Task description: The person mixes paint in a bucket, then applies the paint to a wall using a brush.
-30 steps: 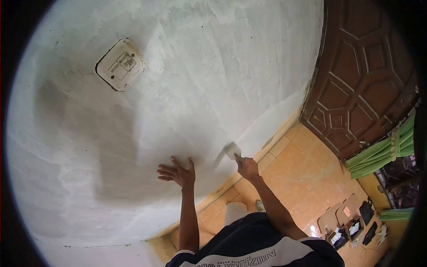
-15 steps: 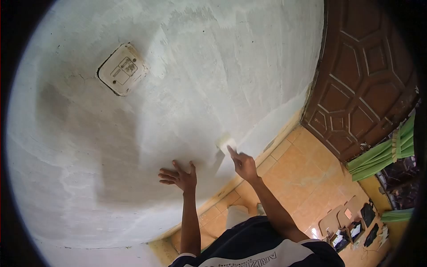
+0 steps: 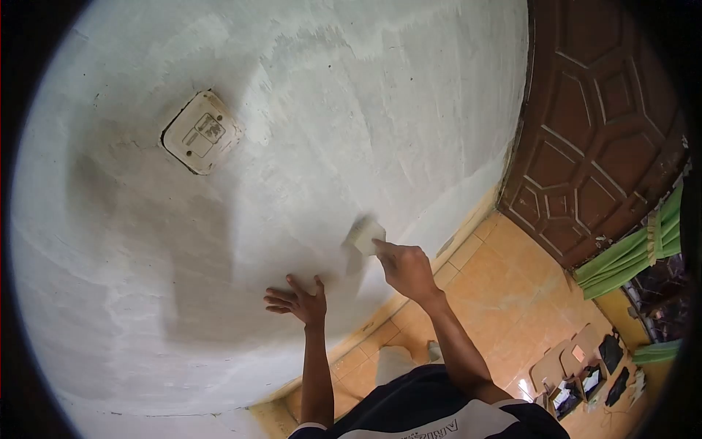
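Note:
My right hand (image 3: 409,271) grips a whitish, flat scraper (image 3: 365,237) by its lower right side. The scraper is at the grey-white wall (image 3: 307,161), its shadow falling around it; whether its whole edge touches cannot be told. To the left, my left hand (image 3: 300,301) has its fingers spread at the wall and holds nothing. Uneven pale streaks and patches of coating cover the wall surface. My forearms cast broad shadows over its left part.
An old cream switch plate (image 3: 201,133) is set in the wall at upper left. A brown panelled door (image 3: 585,124) stands at right, near a green curtain (image 3: 629,256). Orange floor tiles (image 3: 504,285) lie below, with boxes and dark items (image 3: 578,380) at lower right.
My right hand has shifted with the scraper up and to the left along the wall, and its wrist has turned. The view has tilted slightly; my left hand stays spread.

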`<act>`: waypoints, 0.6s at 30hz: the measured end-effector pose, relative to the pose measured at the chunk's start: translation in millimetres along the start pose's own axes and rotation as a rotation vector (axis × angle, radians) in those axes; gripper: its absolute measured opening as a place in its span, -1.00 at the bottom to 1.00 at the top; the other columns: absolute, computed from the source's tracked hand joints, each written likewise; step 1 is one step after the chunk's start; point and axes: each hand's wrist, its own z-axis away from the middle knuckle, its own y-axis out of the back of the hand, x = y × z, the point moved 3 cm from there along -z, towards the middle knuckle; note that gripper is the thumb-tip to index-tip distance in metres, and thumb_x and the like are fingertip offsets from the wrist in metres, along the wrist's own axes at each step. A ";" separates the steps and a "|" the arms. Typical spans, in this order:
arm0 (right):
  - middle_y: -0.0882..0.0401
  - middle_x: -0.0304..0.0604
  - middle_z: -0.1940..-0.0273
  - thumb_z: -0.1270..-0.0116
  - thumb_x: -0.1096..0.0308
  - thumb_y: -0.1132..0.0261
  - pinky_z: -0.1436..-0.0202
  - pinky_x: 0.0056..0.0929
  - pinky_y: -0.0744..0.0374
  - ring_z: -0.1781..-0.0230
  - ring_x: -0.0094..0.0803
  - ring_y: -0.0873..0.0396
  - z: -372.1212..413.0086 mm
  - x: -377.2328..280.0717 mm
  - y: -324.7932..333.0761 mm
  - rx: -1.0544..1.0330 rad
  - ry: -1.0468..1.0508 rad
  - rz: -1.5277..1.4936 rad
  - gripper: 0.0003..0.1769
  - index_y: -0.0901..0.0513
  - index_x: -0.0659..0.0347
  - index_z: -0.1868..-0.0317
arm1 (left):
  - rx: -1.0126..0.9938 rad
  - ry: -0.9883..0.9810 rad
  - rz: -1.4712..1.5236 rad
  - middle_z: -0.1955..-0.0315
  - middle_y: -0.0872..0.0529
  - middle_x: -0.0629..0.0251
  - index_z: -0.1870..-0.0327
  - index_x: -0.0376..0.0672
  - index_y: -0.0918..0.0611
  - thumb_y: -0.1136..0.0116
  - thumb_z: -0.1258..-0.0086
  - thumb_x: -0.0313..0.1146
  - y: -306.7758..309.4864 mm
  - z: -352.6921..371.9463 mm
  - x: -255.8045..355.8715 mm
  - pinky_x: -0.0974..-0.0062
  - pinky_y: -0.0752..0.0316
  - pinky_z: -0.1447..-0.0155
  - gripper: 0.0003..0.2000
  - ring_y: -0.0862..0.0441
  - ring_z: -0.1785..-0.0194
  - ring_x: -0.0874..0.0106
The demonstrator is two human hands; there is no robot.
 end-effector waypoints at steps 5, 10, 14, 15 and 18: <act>-0.38 -0.10 0.60 -0.43 0.49 -0.32 0.46 -0.43 -0.42 0.65 -0.43 -0.26 -3.0 -19.9 9.2 0.077 0.092 -0.229 -0.51 -0.63 -0.01 -0.34 | 0.040 -0.031 -0.027 -0.57 0.52 -0.34 -0.69 0.09 0.14 -0.20 -0.37 0.23 3.4 -4.0 2.6 -0.57 0.56 -0.42 0.02 0.67 -0.59 -0.33; -0.36 -0.15 0.58 -0.48 0.45 -0.29 0.42 -0.43 -0.42 0.57 -0.44 -0.28 16.6 50.0 -49.7 0.064 0.095 -0.212 -0.49 -0.58 -0.10 -0.40 | 0.026 -0.015 -0.029 -0.58 0.50 -0.32 -0.69 0.12 0.15 -0.21 -0.36 0.23 2.1 -3.1 2.6 -0.57 0.53 -0.43 0.03 0.65 -0.60 -0.31; -0.39 -0.05 0.56 -0.38 0.53 -0.31 0.42 -0.22 -0.49 0.59 -0.16 -0.40 39.9 72.0 -57.1 0.041 0.061 -0.157 -0.36 -0.53 -0.16 -0.44 | -0.018 0.013 -0.004 -0.58 0.52 -0.31 -0.68 0.16 0.13 -0.21 -0.37 0.23 0.4 -0.9 0.2 -0.58 0.52 -0.43 0.00 0.66 -0.60 -0.30; -0.51 0.02 0.53 -0.40 0.51 -0.31 0.39 -0.19 -0.53 0.56 -0.10 -0.50 42.7 74.3 -55.3 0.015 0.028 -0.121 -0.41 -0.55 -0.11 -0.41 | -0.013 0.017 0.000 -0.58 0.52 -0.31 -0.68 0.16 0.13 -0.21 -0.37 0.23 -0.2 -0.1 -0.5 -0.58 0.52 -0.43 0.00 0.66 -0.60 -0.30; -0.65 0.12 0.41 -0.39 0.50 -0.30 0.32 -0.16 -0.59 0.47 -0.01 -0.62 41.5 68.8 -41.0 -0.041 0.000 -0.156 -0.48 -0.61 -0.04 -0.35 | -0.046 0.023 -0.013 -0.58 0.51 -0.32 -0.68 0.12 0.09 -0.21 -0.37 0.23 -1.3 2.2 -2.7 -0.59 0.53 -0.42 -0.01 0.67 -0.60 -0.32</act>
